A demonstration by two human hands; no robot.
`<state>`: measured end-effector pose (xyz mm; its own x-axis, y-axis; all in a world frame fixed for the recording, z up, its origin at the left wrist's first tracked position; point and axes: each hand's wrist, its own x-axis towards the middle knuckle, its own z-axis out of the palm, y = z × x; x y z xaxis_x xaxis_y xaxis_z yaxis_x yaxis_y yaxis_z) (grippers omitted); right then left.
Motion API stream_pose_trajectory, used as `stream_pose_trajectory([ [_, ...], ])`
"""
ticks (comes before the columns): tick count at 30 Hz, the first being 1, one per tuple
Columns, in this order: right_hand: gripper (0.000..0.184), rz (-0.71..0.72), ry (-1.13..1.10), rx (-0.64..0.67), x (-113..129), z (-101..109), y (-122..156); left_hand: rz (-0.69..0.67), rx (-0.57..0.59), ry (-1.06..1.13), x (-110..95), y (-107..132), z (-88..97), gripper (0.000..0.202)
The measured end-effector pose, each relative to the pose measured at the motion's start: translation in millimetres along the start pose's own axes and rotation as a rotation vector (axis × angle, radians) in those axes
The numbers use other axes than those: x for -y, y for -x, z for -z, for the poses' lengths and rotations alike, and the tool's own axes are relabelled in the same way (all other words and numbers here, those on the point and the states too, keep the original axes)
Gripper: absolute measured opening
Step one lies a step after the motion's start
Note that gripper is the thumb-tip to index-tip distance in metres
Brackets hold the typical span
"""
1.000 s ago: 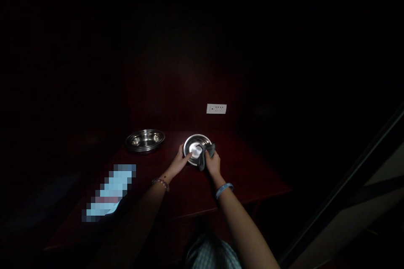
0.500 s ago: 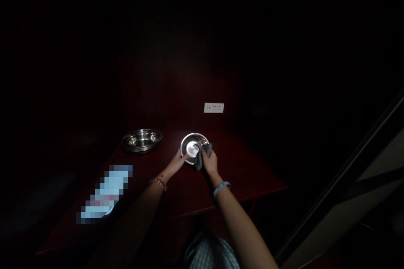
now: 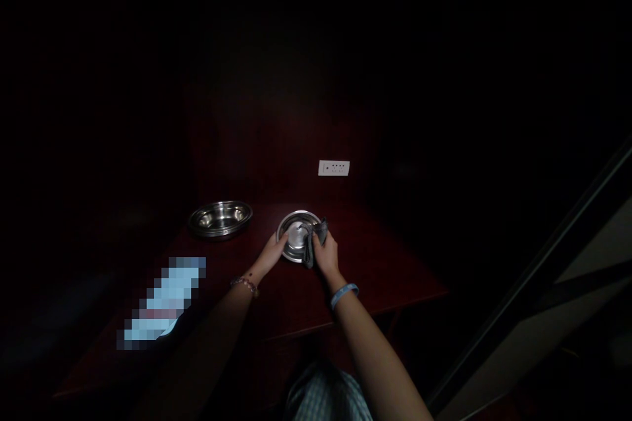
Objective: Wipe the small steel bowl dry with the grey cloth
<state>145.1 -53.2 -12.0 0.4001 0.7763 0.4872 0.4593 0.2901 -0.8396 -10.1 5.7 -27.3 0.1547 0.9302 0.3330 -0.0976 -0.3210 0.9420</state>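
Note:
A shiny steel bowl (image 3: 295,237) is tilted toward me above the dark red table. My left hand (image 3: 271,255) grips its left rim, the thumb lying over the inside edge. In my right hand (image 3: 327,255) is a bunched grey cloth (image 3: 309,243), pressed against the right side of the bowl's rim. The fingers behind the bowl and under the cloth are hidden.
Several nested steel bowls (image 3: 220,220) stand at the table's back left. A blurred-out, bright screen-like thing (image 3: 168,302) lies at the front left. A white socket plate (image 3: 334,168) is on the wall behind the table (image 3: 385,276).
The bowl has shifted slightly left and turned a little in my hands. My left thumb has moved up along the rim, and the cloth stays at the right side.

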Motion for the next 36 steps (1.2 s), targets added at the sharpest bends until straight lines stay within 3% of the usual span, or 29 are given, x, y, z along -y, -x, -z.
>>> stream_pose_trajectory([
  [8,0.025,-0.074,0.018,-0.076,-5,0,-4,-0.149,0.094,-0.106,0,6,-3.7,0.075],
  [23,0.026,-0.076,-0.021,-0.068,-2,1,-3,-0.085,0.086,0.005,-1,2,-4.4,0.068],
  [36,0.022,-0.034,-0.006,-0.040,-1,0,0,0.028,0.070,0.031,-13,4,14.1,0.054],
])
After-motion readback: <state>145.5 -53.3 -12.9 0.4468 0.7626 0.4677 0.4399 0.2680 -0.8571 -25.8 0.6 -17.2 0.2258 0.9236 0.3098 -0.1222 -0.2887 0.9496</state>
